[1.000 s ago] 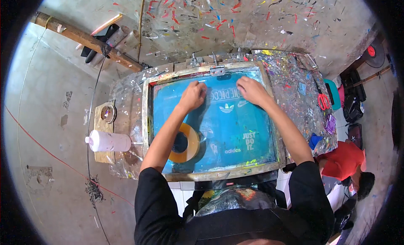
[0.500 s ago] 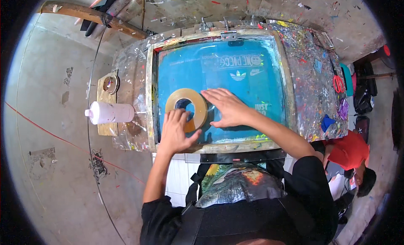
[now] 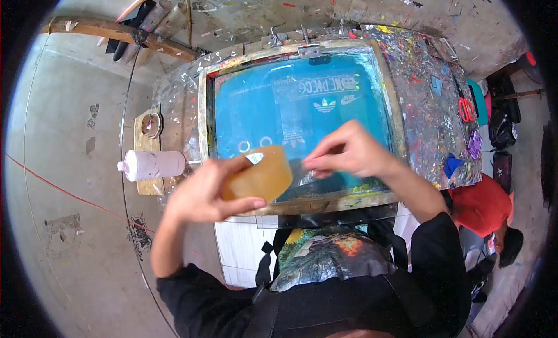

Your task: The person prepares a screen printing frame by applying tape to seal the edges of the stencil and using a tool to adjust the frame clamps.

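Observation:
My left hand (image 3: 197,190) grips a wide roll of yellowish clear packing tape (image 3: 270,178), tilted up on its side above the near left part of a screen-printing frame (image 3: 390,100). To the right of the roll, my right hand (image 3: 356,155) is closed in a pinch on what looks like the tape's clear loose end (image 3: 307,176). Beneath both hands lies the frame's blue mesh (image 3: 247,105), with pale logos and lettering on it. A metal hinge clamp (image 3: 310,50) sits on the frame's far wooden side.
The paint-spattered table (image 3: 418,117) carries red scissors (image 3: 467,110), a purple item (image 3: 474,144) and a blue scrap (image 3: 452,165) at right. At left, a pale pink bottle (image 3: 154,165) lies beside a used tape ring (image 3: 151,125). A person in red (image 3: 482,204) is at lower right.
My left hand has lifted the tape roll off the mesh and tilted it. My right hand has gone from spread fingers near the mesh to a pinch beside the roll.

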Demonstrator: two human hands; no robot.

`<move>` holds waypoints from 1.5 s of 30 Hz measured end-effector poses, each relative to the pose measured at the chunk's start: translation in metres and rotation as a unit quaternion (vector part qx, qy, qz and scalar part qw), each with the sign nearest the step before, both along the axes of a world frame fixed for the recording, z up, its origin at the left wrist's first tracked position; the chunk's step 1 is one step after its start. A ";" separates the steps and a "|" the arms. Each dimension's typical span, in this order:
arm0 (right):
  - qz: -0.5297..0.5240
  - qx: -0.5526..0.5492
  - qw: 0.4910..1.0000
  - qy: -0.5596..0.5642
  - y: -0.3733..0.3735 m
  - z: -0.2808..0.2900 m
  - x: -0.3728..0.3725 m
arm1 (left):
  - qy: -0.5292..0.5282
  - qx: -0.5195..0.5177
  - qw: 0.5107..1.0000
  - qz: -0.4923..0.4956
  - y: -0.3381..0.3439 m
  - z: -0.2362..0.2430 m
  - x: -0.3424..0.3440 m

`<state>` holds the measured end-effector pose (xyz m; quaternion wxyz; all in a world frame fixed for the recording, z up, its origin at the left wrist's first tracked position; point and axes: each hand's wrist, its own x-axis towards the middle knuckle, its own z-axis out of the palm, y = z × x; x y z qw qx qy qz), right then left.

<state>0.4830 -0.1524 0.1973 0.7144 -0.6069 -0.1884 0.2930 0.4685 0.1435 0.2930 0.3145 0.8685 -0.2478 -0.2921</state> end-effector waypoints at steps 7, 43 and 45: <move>-0.168 -0.138 0.975 0.044 -0.200 -0.017 -0.034 | -0.027 0.186 0.982 0.027 0.002 0.026 0.004; -0.164 -0.449 0.794 -0.376 -0.143 0.115 0.006 | -0.634 0.009 0.773 -0.018 0.012 -0.124 -0.021; -0.129 -0.448 0.776 -0.426 -0.130 0.132 0.020 | -0.617 0.033 0.786 -0.025 0.024 -0.170 -0.017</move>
